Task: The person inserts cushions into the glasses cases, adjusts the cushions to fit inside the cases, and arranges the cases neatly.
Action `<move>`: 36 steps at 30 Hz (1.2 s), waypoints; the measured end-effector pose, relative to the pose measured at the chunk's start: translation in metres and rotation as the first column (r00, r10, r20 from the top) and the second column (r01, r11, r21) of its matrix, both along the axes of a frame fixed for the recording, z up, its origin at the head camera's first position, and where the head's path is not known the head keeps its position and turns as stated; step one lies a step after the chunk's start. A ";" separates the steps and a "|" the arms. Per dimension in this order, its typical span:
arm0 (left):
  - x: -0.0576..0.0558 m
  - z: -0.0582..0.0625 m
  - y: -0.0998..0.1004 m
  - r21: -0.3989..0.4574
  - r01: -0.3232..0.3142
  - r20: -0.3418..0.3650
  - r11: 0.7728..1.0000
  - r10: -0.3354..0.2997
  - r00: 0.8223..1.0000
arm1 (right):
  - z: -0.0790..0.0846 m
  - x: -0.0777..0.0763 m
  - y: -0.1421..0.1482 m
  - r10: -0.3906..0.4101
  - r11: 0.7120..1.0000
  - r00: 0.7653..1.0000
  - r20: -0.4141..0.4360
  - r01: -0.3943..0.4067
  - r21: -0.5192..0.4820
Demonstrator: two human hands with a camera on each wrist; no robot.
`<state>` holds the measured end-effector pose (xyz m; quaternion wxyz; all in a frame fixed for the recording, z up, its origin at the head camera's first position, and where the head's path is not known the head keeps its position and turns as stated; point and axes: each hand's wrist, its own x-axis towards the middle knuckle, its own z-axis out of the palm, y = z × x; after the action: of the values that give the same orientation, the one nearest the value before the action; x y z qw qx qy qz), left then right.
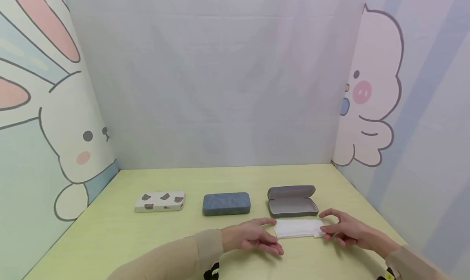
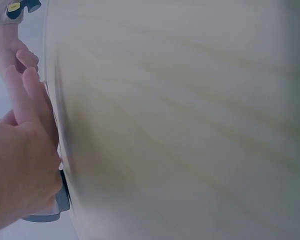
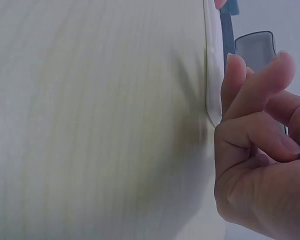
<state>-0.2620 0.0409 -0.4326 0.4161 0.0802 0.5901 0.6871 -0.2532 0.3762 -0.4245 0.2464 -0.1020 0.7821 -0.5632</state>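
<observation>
A flat white folded cloth or packet (image 1: 298, 228) lies on the table between the two hands, a small flap at its right end. My left hand (image 1: 257, 236) is at its left end, fingers extended, with one fingertip right at the upper left corner. At the right end is my right hand (image 1: 349, 230), thumb and forefinger spread apart at the edge and the other fingers bent. The right wrist view shows the side of the white cloth (image 3: 214, 65) beyond the fingertips. Just behind it stands a grey glasses case (image 1: 292, 206), its lid raised and its inside bare.
A closed blue glasses case (image 1: 226, 203) lies at the middle of the pale yellow-green table (image 1: 165, 235). Left of it is a closed white case (image 1: 160, 201) with dark bear prints. A grey curtain (image 1: 220, 88) hangs at the back, with cartoon-printed walls at both sides.
</observation>
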 end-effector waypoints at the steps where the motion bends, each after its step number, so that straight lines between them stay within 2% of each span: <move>1: 0.000 0.000 0.001 -0.003 0.004 0.001 1.000 -0.004 1.000 | -0.001 0.000 0.000 0.008 1.000 1.000 0.006 -0.008 -0.001; 8: 0.002 0.003 -0.001 -0.022 0.034 0.013 0.999 -0.033 0.999 | -0.006 -0.002 0.001 0.016 1.000 0.999 0.034 -0.016 -0.002; 10: 0.003 0.004 -0.001 -0.021 0.008 -0.001 1.000 -0.008 1.000 | -0.006 -0.002 0.002 0.014 1.000 0.999 0.032 -0.014 0.008; 14: 0.005 0.002 0.002 0.002 -0.094 -0.042 0.996 0.094 0.995 | -0.006 -0.003 0.004 0.020 1.000 0.999 0.034 -0.021 0.013; 16: 0.006 0.000 0.004 0.010 -0.126 -0.047 0.992 0.126 0.991 | -0.007 -0.004 0.005 0.035 0.999 0.999 0.036 -0.035 0.005; 22: 0.008 -0.002 0.010 -0.004 -0.160 -0.029 0.987 0.159 0.987 | -0.007 -0.003 0.005 0.080 0.997 0.996 0.040 -0.080 -0.007; 30: 0.007 -0.004 0.018 -0.018 -0.218 -0.053 0.976 0.217 0.975 | -0.007 -0.006 0.004 0.109 0.994 0.994 0.019 -0.109 0.012; 36: 0.006 -0.003 0.023 -0.058 -0.233 -0.078 0.971 0.229 0.970 | -0.009 -0.005 -0.002 0.049 0.996 0.998 -0.033 -0.046 0.072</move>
<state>-0.2562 0.0636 -0.4354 0.3145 0.0213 0.6324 0.7076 -0.2585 0.3746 -0.4334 0.2497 -0.1214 0.8032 -0.5271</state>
